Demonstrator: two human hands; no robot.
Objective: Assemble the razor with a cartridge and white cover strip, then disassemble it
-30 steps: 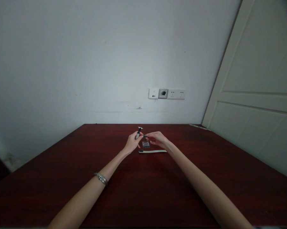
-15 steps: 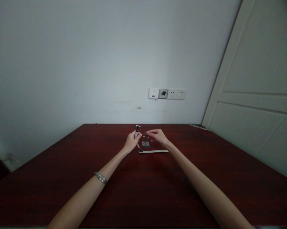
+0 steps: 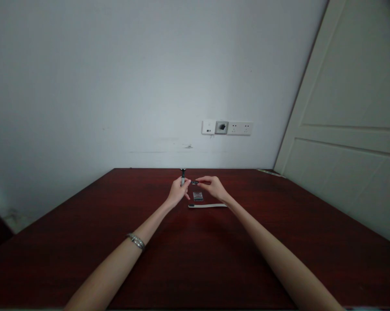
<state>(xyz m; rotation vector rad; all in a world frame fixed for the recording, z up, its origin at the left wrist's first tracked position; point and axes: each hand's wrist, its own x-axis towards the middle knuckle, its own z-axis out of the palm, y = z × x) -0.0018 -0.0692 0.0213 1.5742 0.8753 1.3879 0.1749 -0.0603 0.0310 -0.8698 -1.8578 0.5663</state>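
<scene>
Beneath my left grip (image 3: 177, 192) and right grip (image 3: 216, 188) spreads the dark red desk (image 3: 195, 263). Nearer me than both grips lies a pale toothbrush (image 3: 207, 206), running behind my right wrist. My left grip is closed round the handle of a razor (image 3: 182, 178), head up. A flat clear case (image 3: 198, 197) lies between my grips, slightly nearer me. My right grip, nearly closed, pinches a small black piece (image 3: 195, 182) at my left fingertips; contact there, I can't tell.

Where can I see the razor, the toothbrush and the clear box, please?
Razor (image 3: 182, 179): head view, on its handle.
Toothbrush (image 3: 209, 206): head view, on the middle of its pale handle.
Clear box (image 3: 198, 196): head view, on its top.
</scene>
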